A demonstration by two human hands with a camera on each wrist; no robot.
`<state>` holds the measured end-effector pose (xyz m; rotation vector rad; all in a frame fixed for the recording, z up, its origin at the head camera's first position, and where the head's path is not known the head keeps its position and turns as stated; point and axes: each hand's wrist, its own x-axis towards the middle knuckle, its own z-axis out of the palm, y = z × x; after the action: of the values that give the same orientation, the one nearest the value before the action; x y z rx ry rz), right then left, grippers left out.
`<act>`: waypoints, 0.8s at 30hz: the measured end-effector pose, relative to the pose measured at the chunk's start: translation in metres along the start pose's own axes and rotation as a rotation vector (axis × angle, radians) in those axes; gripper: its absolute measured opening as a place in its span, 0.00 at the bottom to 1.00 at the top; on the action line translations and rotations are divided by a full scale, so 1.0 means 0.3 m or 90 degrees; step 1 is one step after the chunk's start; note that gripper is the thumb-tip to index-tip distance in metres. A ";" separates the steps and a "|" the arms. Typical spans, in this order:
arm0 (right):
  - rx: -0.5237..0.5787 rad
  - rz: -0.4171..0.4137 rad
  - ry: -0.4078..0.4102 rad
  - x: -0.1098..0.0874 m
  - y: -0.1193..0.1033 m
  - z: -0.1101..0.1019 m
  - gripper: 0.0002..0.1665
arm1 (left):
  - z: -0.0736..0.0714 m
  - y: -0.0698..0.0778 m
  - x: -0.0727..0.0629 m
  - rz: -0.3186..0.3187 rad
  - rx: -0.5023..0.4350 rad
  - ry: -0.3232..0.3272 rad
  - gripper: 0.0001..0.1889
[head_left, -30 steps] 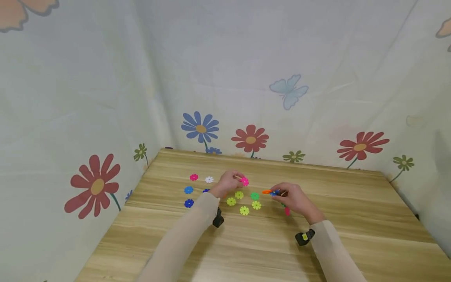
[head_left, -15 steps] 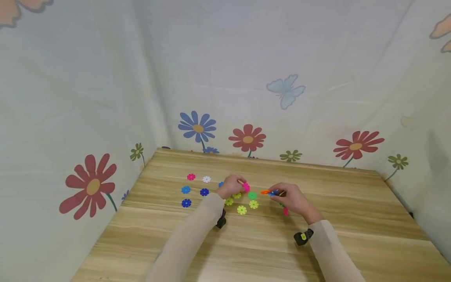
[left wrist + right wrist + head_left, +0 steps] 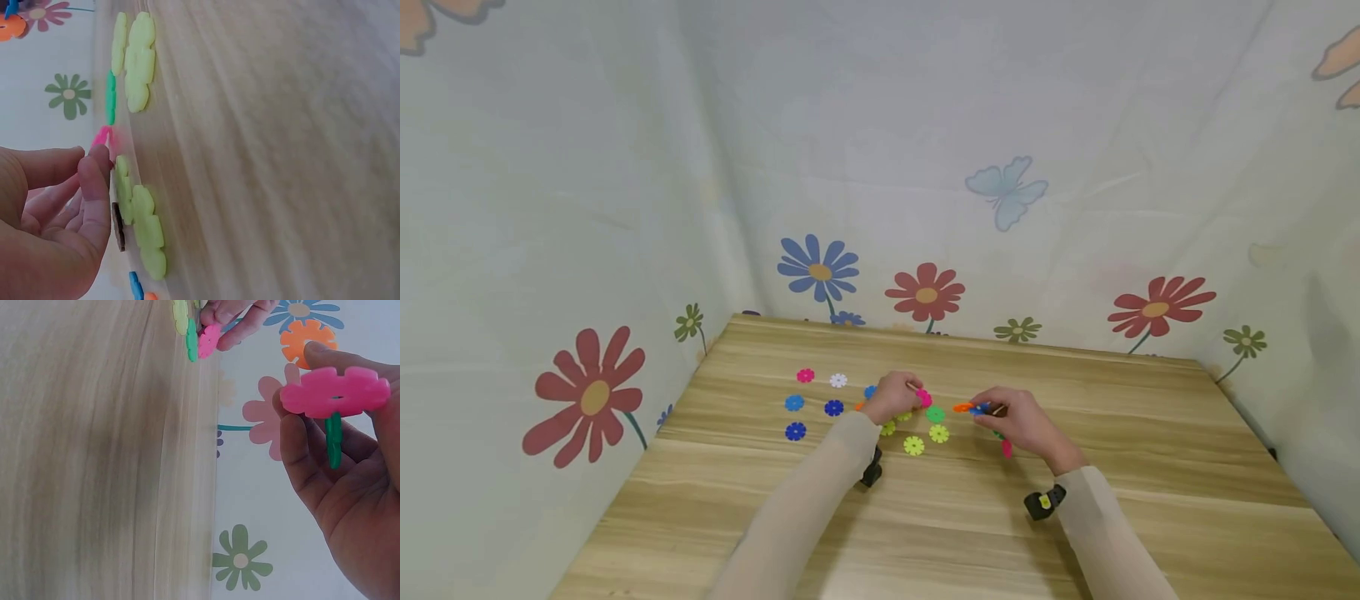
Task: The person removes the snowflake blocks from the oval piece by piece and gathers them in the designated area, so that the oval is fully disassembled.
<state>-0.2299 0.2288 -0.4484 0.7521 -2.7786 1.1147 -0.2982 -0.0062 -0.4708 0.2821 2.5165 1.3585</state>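
My left hand (image 3: 893, 397) pinches a bright pink notched plastic disc (image 3: 924, 398) between thumb and fingertips, low over the table beside a flat green disc (image 3: 935, 414). In the left wrist view, only part of that pink disc (image 3: 102, 136) shows past the fingertips. To the right, my right hand (image 3: 1021, 422) holds a small cluster of interlocked discs above the table. An orange disc (image 3: 300, 340) and a blue disc (image 3: 979, 409) stick out at its fingertips. Under the palm, a pink disc (image 3: 334, 392) is slotted onto a green one (image 3: 334, 444).
Several yellow discs, one of them a near disc (image 3: 913, 446), lie flat around the left hand. Further left are a pink disc (image 3: 805, 376), a white disc (image 3: 838, 381) and several blue ones. A flower-printed cloth (image 3: 865, 167) hangs behind the wooden table (image 3: 940, 533).
My left hand has brought its pink disc down and slightly toward the right hand, uncovering blue discs on its left. The right hand keeps its cluster almost still. The head view has shifted slightly.
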 end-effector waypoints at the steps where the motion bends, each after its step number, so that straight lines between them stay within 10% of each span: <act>1: 0.002 0.000 -0.001 0.002 -0.002 0.000 0.12 | -0.003 0.001 -0.001 0.002 0.003 0.003 0.16; 9: 0.004 -0.006 0.001 0.015 -0.012 0.005 0.12 | -0.040 0.013 -0.026 0.043 0.050 0.009 0.13; 24: 0.031 0.047 -0.012 0.040 -0.032 0.048 0.14 | -0.052 0.037 -0.142 0.072 -0.048 -0.051 0.06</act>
<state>-0.2341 0.2083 -0.4503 0.6733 -2.8271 1.1968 -0.2626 -0.0249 -0.4472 0.4609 2.4096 1.4507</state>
